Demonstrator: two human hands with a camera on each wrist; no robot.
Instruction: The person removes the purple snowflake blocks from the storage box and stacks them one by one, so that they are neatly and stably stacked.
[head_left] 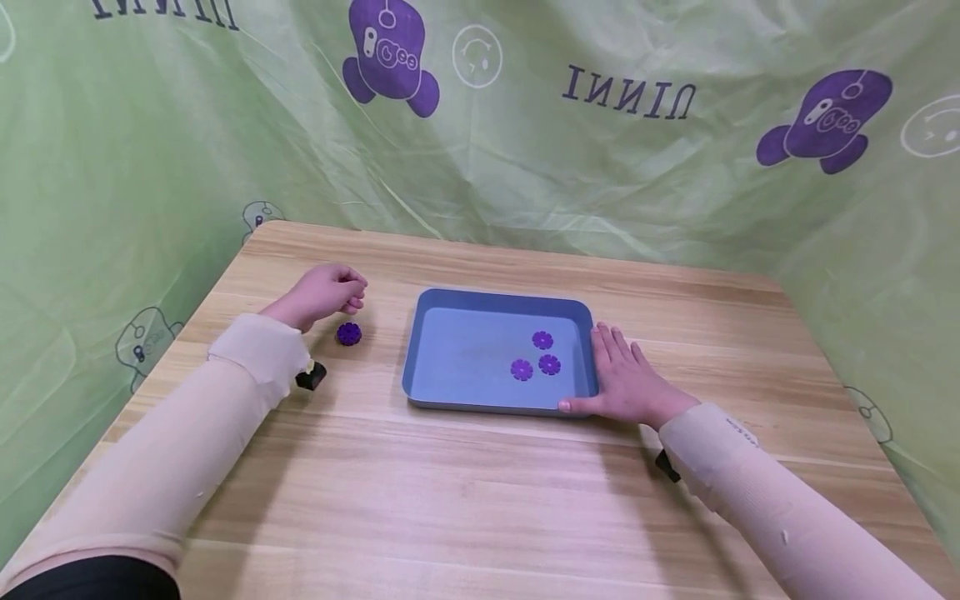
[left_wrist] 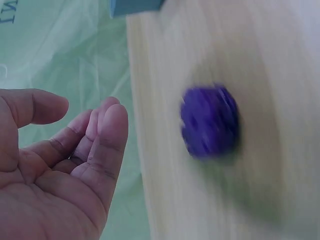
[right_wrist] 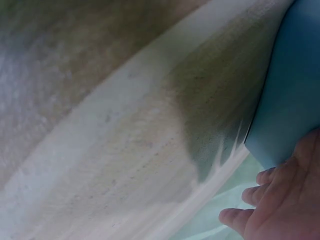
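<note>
My left hand (head_left: pixel 330 292) hovers beside a small stack of dark purple notched discs (head_left: pixel 348 334) on the table. In the left wrist view the thumb and loosely bent fingers (left_wrist: pixel 112 130) stand apart with nothing between them, and the purple stack (left_wrist: pixel 210 121) is blurred to their right. A blue rectangular tray (head_left: pixel 468 398) lies at the middle of the table. Inside its right half are three flat, flower-shaped purple discs (head_left: pixel 549 365). My right hand (head_left: pixel 628 383) rests along the tray's right side, fingers straight and spread, thumb at the front right corner.
The wooden table (head_left: pixel 465 500) reaches back to a green printed curtain (head_left: pixel 510 183), which also hangs at both sides. A small black device (head_left: pixel 311 376) sits under the left wrist and another black device (head_left: pixel 667 466) under the right.
</note>
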